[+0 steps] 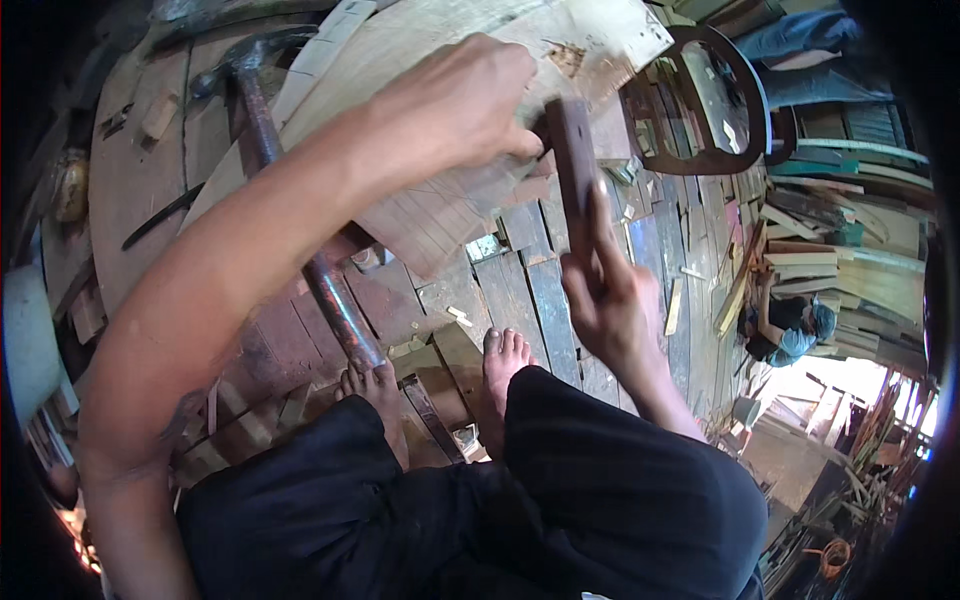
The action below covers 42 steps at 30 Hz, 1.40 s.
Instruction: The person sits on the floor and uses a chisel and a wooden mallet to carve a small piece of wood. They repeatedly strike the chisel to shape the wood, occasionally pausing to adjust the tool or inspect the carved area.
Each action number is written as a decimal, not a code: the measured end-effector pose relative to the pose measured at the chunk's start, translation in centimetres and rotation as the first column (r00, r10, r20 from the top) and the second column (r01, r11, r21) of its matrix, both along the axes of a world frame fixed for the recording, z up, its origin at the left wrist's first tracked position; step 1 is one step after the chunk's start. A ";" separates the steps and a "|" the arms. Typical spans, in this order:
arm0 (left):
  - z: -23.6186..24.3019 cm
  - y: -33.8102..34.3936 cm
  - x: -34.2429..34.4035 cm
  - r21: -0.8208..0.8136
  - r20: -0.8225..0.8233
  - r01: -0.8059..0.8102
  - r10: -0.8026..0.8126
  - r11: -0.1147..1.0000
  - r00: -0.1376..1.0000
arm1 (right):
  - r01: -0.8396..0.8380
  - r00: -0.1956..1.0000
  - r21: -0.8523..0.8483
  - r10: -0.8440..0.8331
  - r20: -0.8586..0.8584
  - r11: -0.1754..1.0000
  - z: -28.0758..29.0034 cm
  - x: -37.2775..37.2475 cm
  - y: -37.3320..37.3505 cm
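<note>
Holding a dark wooden bar [574, 160] in the right hand [615, 295], just beside the left hand [470, 95].
Grasping it toward the lower end, with a finger along its side; curling the left hand over a pale board [612, 38], cannot tell whether around anything; below, by a bare left foot [382, 398], a rusty metal bar [335, 306].

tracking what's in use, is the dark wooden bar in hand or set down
In hand: the right hand grips the lower end of the dark wooden bar, index finger stretched along its edge.
</note>
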<state>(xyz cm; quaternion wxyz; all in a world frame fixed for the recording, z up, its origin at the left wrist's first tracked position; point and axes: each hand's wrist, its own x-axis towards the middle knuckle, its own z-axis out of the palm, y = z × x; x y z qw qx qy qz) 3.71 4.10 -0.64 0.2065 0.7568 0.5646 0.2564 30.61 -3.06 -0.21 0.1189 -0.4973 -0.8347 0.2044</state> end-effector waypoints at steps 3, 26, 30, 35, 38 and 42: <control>-0.7 -1.4 -1.4 -0.063 0.028 -0.046 0.047 0.997 0.998 | -0.004 0.998 -0.031 0.006 0.067 0.999 -1.0 -3.5 1.7; -0.1 0.0 -0.3 -0.068 -0.024 -0.048 0.046 0.997 0.999 | -0.120 0.960 0.047 0.104 0.258 0.992 3.6 -1.0 1.4; -0.1 -0.3 -0.8 -0.083 0.006 -0.053 0.053 0.995 0.999 | -0.167 0.943 0.079 0.136 0.305 0.983 3.0 -1.8 2.1; 0.5 0.3 0.1 -0.119 -0.005 -0.044 0.044 0.992 0.999 | -0.125 0.978 0.044 0.116 0.174 0.991 3.0 -0.3 -0.2; 0.7 0.4 0.3 -0.054 0.059 -0.036 0.040 0.998 0.997 | -0.093 0.969 0.060 0.077 0.234 0.994 3.6 -0.7 0.8; -0.3 -0.4 -0.8 -0.105 -0.027 -0.049 0.047 0.993 0.999 | -0.087 0.986 -0.029 0.090 0.140 0.996 1.8 -2.1 1.5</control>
